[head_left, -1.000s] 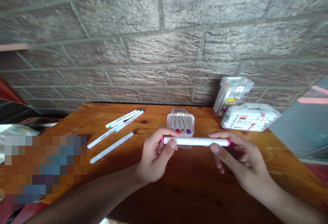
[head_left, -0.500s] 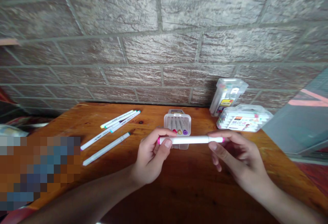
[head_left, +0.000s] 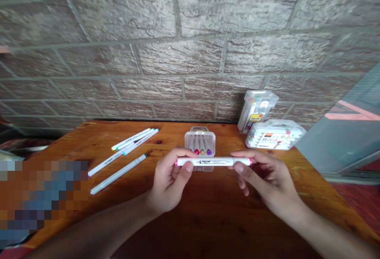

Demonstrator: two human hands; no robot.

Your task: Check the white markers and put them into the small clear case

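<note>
A white marker (head_left: 213,161) with pink ends is held level above the table, its printed label facing me. My left hand (head_left: 172,180) pinches its left end between thumb and index finger. The right end sits between the thumb and fingers of my right hand (head_left: 267,178). Just behind the marker stands a clear plastic case (head_left: 200,135) with its front open. Inside it lie several markers with red, yellow and purple ends showing. The lower part of the case is partly hidden by the held marker.
To the left on the wooden table (head_left: 225,227) lie several loose markers, with a grey-white marker (head_left: 118,174) nearest me. At the back right stand an upright clear marker box (head_left: 257,110) and a lying marker case (head_left: 274,135). A brick-patterned wall (head_left: 190,57) closes off the back.
The marker has been rolled between my fingers, so its printed label now shows where plain white showed before. The whole view has shifted slightly; both hands keep their hold.
</note>
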